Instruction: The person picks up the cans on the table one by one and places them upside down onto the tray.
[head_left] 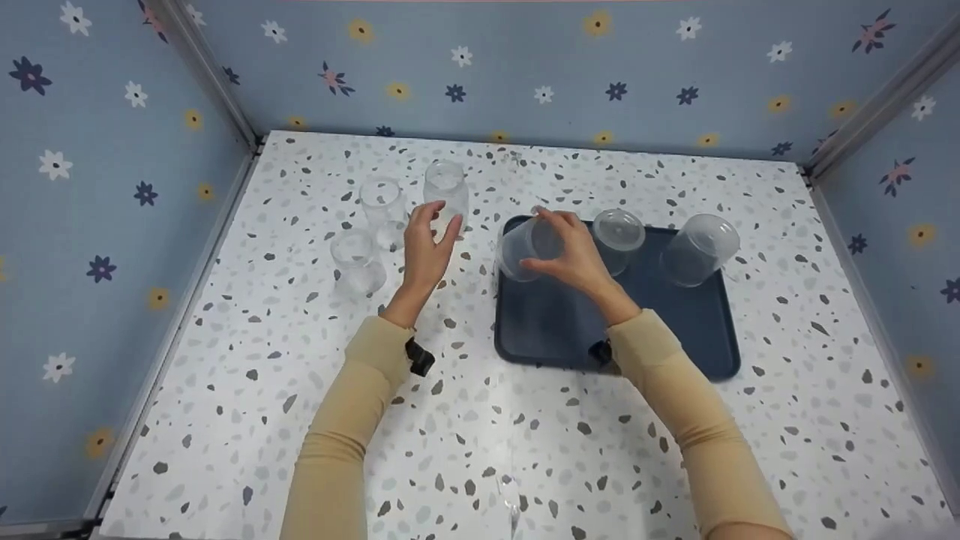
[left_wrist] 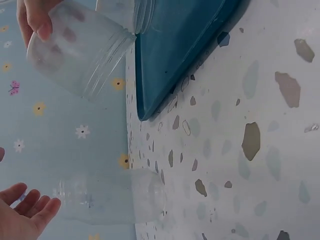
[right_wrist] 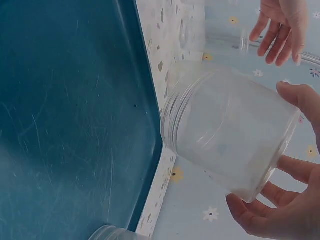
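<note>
My right hand [head_left: 576,259] grips a clear plastic jar [head_left: 516,253] near its base, thumb on one side and fingers on the other. The jar tilts with its threaded mouth [right_wrist: 175,117] down, at the back left corner of the dark blue tray [head_left: 547,322]. To the left, my left hand [head_left: 426,255] has its fingers spread beside an upright clear jar [head_left: 445,180]. In the left wrist view, its fingertips [left_wrist: 50,207] are right at that jar's rim, holding nothing.
Two more clear jars, one upright [head_left: 381,206] and one nearer me [head_left: 358,262], stand at the left on the speckled table [head_left: 262,420]. On the tray sit a bottom-up jar [head_left: 619,229] and another jar [head_left: 697,251] at its right. Flowered panels [head_left: 525,67] enclose the table's back and sides.
</note>
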